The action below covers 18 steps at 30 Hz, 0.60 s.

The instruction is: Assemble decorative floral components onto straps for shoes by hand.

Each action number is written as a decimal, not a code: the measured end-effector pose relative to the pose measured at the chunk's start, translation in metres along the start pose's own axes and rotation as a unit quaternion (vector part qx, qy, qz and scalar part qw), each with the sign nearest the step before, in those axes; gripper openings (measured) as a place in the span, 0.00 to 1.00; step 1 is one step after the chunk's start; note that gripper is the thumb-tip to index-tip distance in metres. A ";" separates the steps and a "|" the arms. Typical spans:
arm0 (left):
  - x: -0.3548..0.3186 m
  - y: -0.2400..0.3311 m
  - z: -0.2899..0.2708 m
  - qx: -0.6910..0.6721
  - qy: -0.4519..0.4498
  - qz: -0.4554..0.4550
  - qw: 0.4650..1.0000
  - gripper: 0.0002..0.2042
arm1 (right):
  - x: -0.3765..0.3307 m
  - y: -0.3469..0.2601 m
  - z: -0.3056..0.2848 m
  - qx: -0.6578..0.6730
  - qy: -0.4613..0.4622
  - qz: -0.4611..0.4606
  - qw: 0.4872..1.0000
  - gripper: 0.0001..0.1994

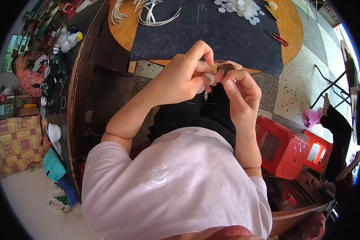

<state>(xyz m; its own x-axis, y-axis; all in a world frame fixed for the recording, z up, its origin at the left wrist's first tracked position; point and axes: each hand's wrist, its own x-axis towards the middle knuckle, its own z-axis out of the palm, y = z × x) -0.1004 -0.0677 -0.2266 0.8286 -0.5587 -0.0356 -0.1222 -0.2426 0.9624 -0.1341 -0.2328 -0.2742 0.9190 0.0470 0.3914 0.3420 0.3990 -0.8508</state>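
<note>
Hands meet at twelve o'clock: left hand (184, 78) pinches a white disc (208, 78), right hand (238, 86) grips a brown ring (225, 69); steady alignment seems key.

Brown ring (225, 68), white disc (209, 78)

The middle of the bench's dark mat (228, 36) lies bare, so a hand could pass there. Along its far edge, pale curved strips (148, 14) crowd the left and white discs (240, 8) the right. Red-handled pliers (276, 37) block the right edge. A red stool (282, 150) stands close on the right.
</note>
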 end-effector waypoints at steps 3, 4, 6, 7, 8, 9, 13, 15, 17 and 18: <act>0.000 -0.003 -0.002 -0.081 0.010 -0.006 0.997 0.22 | 0.001 0.001 -0.003 0.026 0.053 0.007 0.998 0.02; 0.000 -0.005 -0.002 -0.121 0.016 -0.007 0.992 0.23 | 0.001 0.001 -0.004 -0.019 0.105 -0.004 0.994 0.03; -0.001 -0.009 0.000 -0.136 0.044 0.016 0.990 0.24 | -0.001 0.001 -0.002 -0.063 0.154 -0.016 0.986 0.03; -0.001 -0.011 0.003 -0.153 0.068 0.039 0.985 0.24 | -0.007 0.000 0.001 -0.055 0.132 0.019 0.990 0.04; -0.001 -0.013 0.005 -0.169 0.092 0.062 0.979 0.25 | -0.014 -0.001 0.004 -0.048 0.108 0.053 0.992 0.04; -0.001 -0.013 0.007 -0.169 0.093 0.062 0.979 0.25 | -0.018 0.000 0.006 -0.040 0.084 0.087 0.992 0.04; -0.002 -0.015 0.008 -0.188 0.111 0.064 0.974 0.27 | -0.023 0.006 -0.006 0.051 -0.050 0.254 0.965 0.04; -0.005 -0.018 0.004 -0.214 0.130 0.043 0.967 0.29 | -0.020 -0.004 -0.011 0.057 -0.020 0.273 0.960 0.04; -0.007 -0.023 0.001 -0.230 0.140 0.032 0.963 0.30 | -0.018 -0.009 -0.028 0.121 0.015 0.262 0.957 0.04; -0.007 -0.028 -0.002 -0.281 0.103 0.016 0.954 0.30 | -0.015 -0.009 -0.039 0.181 0.017 0.231 0.956 0.04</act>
<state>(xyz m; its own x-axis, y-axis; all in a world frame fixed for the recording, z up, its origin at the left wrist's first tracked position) -0.1023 -0.0555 -0.2524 0.9264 -0.3765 -0.0068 0.1161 0.2683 0.9563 -0.1430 -0.2728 -0.2861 0.9634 0.2678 -0.0143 -0.1873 0.6338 -0.7505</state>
